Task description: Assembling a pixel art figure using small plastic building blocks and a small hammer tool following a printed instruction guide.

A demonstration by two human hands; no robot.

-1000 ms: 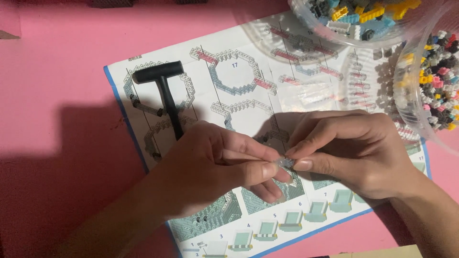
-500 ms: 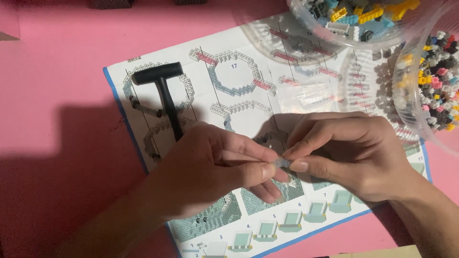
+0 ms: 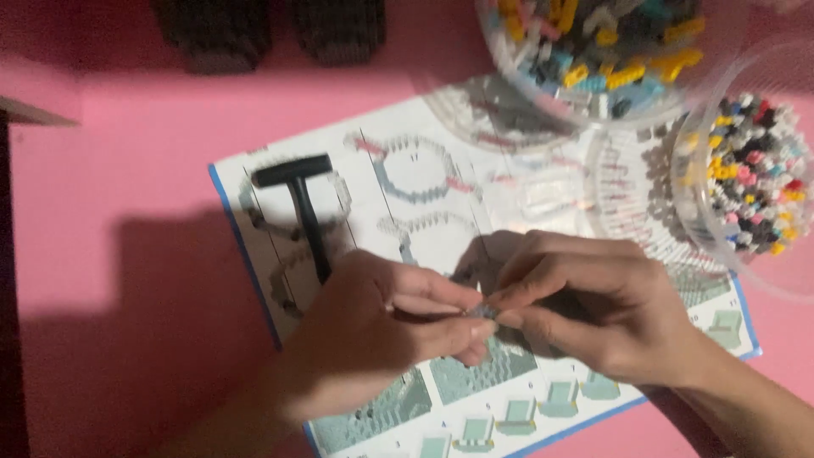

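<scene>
Two bare hands are brought together over the near half of an instruction sheet (image 3: 398,195), which lies on a pink surface (image 3: 127,170) and is printed with building diagrams of pale blue-green pieces. Toward the sheet's left edge a small black T-shaped tool (image 3: 298,199) is laid, its crossbar near the far left corner and its shaft running down toward the left hand (image 3: 373,331). That hand is curled, with thumb and forefinger pinched on a tiny grey piece (image 3: 483,312). The piece is seen only as a small dull speck between the fingertips, too blurred for its shape to be told. It is gripped from the other side by the thumb and forefinger of the right hand (image 3: 593,318), whose remaining fingers are folded loosely. At the far right corner of the surface two clear plastic tubs are set: one (image 3: 593,51) filled with yellow, blue and dark bricks, the other (image 3: 755,170) with small mixed-colour bits.
</scene>
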